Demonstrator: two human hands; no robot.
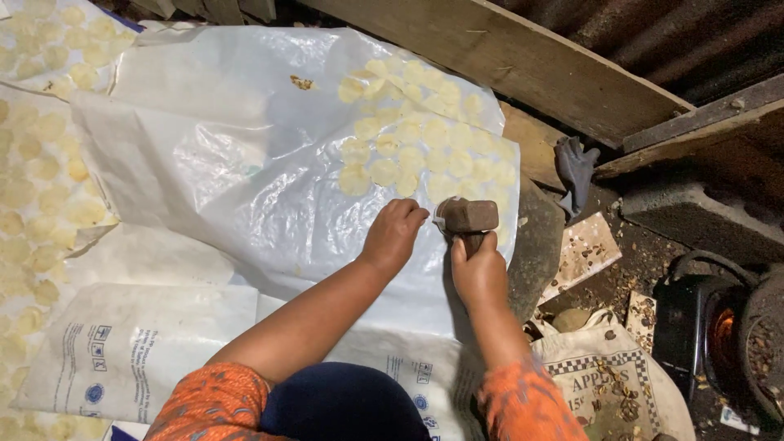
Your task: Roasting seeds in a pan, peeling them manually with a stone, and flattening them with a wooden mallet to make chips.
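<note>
While pounding: mallet (468, 216) in R grip (479, 273)

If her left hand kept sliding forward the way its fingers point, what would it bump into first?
Probably the wooden mallet head: the left hand points up and right toward it. Past it lie pale flattened discs on the plastic sheet. Depth is unclear.

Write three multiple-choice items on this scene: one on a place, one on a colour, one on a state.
1. Where do the flattened pale discs nearest the hands lie?
A. in a bowl
B. on the white plastic sheet
C. on the wooden beam

2. What colour are the person's sleeves?
A. orange
B. green
C. white

3. What does the right hand do?
A. lies flat and empty
B. grips the mallet
C. holds a cup

Answers: B, the discs spread across the sheet; A, both sleeves show orange; B, its fingers wrap the handle while the left hand rests fingertips down on the sheet.
</note>
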